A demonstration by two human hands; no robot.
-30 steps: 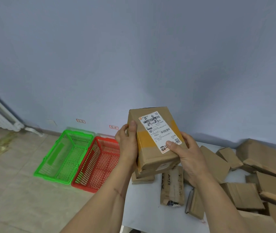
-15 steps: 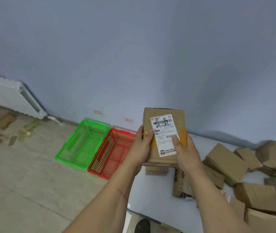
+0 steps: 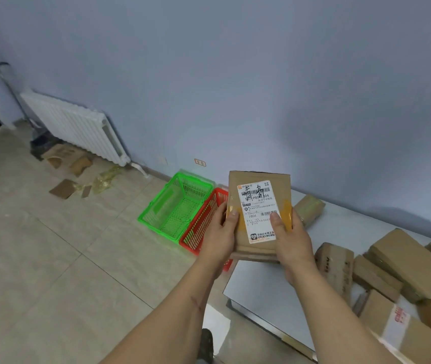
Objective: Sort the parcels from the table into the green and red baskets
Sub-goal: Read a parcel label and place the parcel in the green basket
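Note:
A brown cardboard parcel with a white shipping label is held up in front of me, label facing me. My left hand grips its left edge, thumb on the front. My right hand grips its right side, thumb on the label. The parcel hangs above the table's left end and partly hides the red basket. The green basket stands on the floor just left of the red one, against the wall. Both baskets look empty where visible.
A white table carries several brown parcels at its right; one small parcel lies near the wall. A white radiator hangs on the left wall, with cardboard scraps on the tiled floor.
The view has swung left and the parcel, held in both hands, has shifted left toward the baskets and turned more upright. Both grips are unchanged.

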